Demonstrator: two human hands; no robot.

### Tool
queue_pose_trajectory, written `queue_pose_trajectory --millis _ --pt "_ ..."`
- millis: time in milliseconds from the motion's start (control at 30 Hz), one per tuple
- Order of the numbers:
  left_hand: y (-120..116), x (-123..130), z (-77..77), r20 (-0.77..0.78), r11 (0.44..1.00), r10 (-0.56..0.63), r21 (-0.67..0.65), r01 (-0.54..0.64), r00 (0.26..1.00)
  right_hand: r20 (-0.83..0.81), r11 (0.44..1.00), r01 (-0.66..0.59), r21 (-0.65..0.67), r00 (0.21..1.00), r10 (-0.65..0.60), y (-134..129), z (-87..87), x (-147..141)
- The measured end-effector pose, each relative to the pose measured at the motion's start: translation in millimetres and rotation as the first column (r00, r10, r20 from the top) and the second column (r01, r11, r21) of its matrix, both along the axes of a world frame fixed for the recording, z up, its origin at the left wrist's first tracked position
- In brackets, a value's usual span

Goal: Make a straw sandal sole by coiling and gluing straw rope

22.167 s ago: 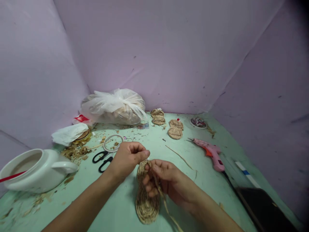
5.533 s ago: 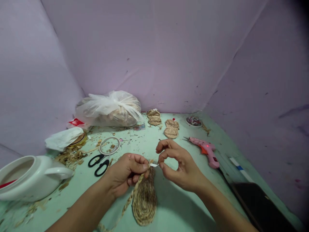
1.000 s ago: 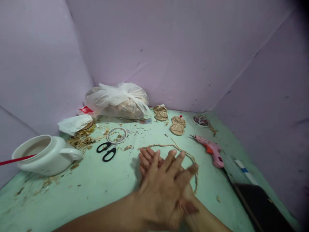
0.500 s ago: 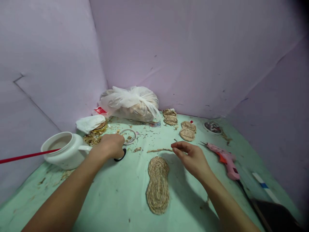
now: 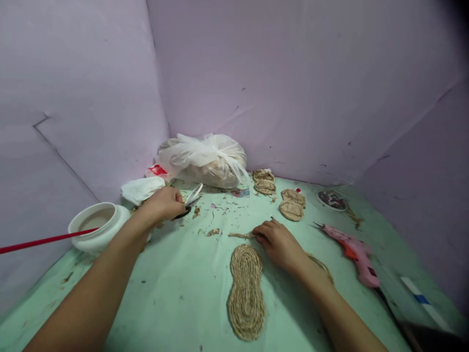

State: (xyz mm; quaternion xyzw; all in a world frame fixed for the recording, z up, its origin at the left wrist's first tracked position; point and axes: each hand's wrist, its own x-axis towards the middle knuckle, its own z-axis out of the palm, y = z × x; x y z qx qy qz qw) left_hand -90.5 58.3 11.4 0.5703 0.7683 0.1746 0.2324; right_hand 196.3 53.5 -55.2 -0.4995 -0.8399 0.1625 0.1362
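On the left side my left hand (image 5: 163,203) is closed around what look like scissors (image 5: 182,212), with a black handle loop showing beside the fingers. A white ring (image 5: 194,194) stands tilted at the hand's right, touching or just beside the scissors; I cannot tell which. My right hand (image 5: 276,242) pinches a thin twisted straw cord (image 5: 240,235), whose short end points left along the table. More cord shows behind the right forearm. Just below that hand lies a woven straw sole (image 5: 246,293), flat and coiled in rows.
A white pot (image 5: 106,225) with a red stick stands left. Behind are a tied plastic bag (image 5: 205,159) and a white cloth (image 5: 142,189). Two small straw soles (image 5: 264,182) lie at the back. To the right are a pink glue gun (image 5: 353,252) and a round dish (image 5: 331,200).
My left hand has lifted the scissors up and away from me, and the white ring has tipped up from lying flat. My right hand has lowered onto the cord.
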Motion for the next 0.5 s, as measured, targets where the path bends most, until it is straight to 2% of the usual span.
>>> queue_pose_trajectory --millis 100,200,333,500 --pt "1 -8 7.5 0.262 0.991 0.113 0.035 -0.126 0.958 -0.023 0.998 0.055 0.036 0.998 -0.054 2 1.1 4" --pt "-1 -13 14.9 0.514 0.958 0.196 0.083 -0.276 0.835 -0.118 0.99 0.121 0.078 0.987 -0.112 2 7.1 9" --pt "-2 -17 21.4 0.772 0.921 0.203 0.058 -0.384 0.602 -0.323 0.98 0.197 0.04 0.93 -0.174 -2 13.0 10" --pt "2 -11 14.4 0.933 0.89 0.251 -0.118 -0.441 0.257 -0.433 0.981 0.18 -0.075 0.88 -0.195 -8 12.6 8"
